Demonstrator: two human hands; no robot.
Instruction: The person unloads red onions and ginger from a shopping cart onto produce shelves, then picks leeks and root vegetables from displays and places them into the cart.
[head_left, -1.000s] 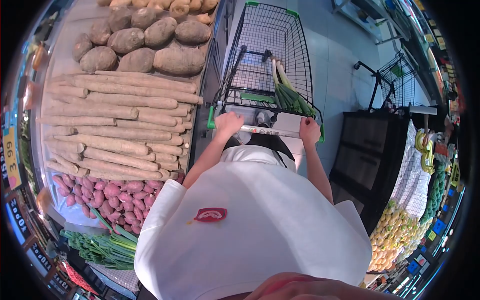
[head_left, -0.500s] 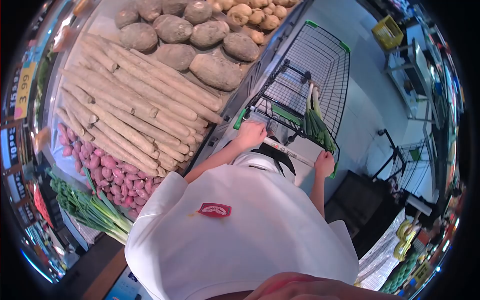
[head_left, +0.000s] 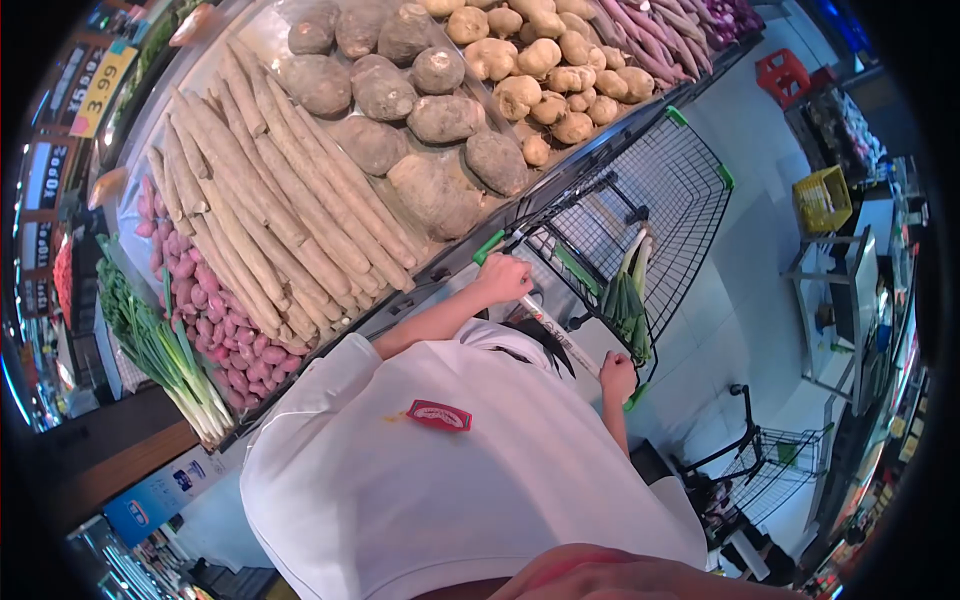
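My left hand [head_left: 505, 279] is wrapped round the left end of the white handlebar [head_left: 557, 338] of a shopping cart [head_left: 690, 225]. Near the other end, my right hand [head_left: 618, 376] is closed on the same bar. Printed lettering shows on the bar between my hands. The cart has a dark wire basket with green corner pieces. Inside it, a bunch of leafy green onions [head_left: 626, 305] lies with the pale root ends pointing away from me.
Along my left runs a produce stand with long yams [head_left: 270, 190], taro [head_left: 385, 90], potatoes [head_left: 540, 60], small pink-red produce [head_left: 210, 320] and leafy green onions [head_left: 165, 345]. To the right are a yellow crate [head_left: 822, 200], a red basket [head_left: 782, 78] and another cart [head_left: 780, 462].
My view has turned, so the stand and cart appear rotated clockwise. More potatoes and long pinkish roots show beyond the taro. Both hands have stayed on the handlebar.
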